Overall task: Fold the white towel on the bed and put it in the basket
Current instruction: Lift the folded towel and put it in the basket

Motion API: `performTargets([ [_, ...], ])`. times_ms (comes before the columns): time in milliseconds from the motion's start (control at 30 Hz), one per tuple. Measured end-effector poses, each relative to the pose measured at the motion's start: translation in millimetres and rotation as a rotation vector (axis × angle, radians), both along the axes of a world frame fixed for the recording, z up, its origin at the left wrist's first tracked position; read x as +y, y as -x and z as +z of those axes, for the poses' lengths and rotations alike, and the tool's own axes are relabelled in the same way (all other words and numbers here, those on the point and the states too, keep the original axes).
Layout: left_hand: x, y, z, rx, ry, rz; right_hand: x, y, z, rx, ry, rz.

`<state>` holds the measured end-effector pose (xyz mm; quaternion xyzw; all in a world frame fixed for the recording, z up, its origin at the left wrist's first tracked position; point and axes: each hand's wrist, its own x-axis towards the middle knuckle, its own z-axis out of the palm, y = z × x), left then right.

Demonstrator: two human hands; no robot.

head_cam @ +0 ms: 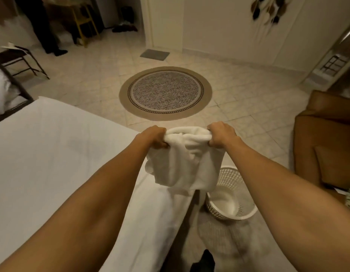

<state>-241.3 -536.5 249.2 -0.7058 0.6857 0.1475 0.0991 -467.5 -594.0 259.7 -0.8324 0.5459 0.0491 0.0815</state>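
Observation:
The white towel (187, 163) hangs folded in the air, bunched along its top edge. My left hand (153, 136) grips the top left end and my right hand (221, 135) grips the top right end. The towel hangs over the corner of the bed (52, 154), which has a white sheet. Its lower edge sits above and partly in front of the white plastic basket (234, 211), which stands on the floor to the right of the bed. Something white lies inside the basket.
A round patterned rug (165, 93) lies on the tiled floor ahead. A brown armchair (327, 144) stands at the right. A dark folding stand (19, 61) is at the far left, and a person's dark legs (46, 32) stand at the back left.

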Motion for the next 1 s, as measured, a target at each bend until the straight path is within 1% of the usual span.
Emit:
performTargets([
  [233,-83,98,-15,0.011,-0.028,-0.098,-59,102,-16,0.010,-0.056,-0.116],
  [500,-140,186,-52,0.050,-0.071,-0.165,-92,189,-40,0.001,-0.137,-0.237],
  [767,-170,242,-95,0.093,-0.133,-0.230,-93,239,-82,-0.007,-0.201,-0.374],
  [1000,-181,268,-141,0.219,-0.168,-0.142,-102,256,-137,-0.061,-0.262,-0.520],
])
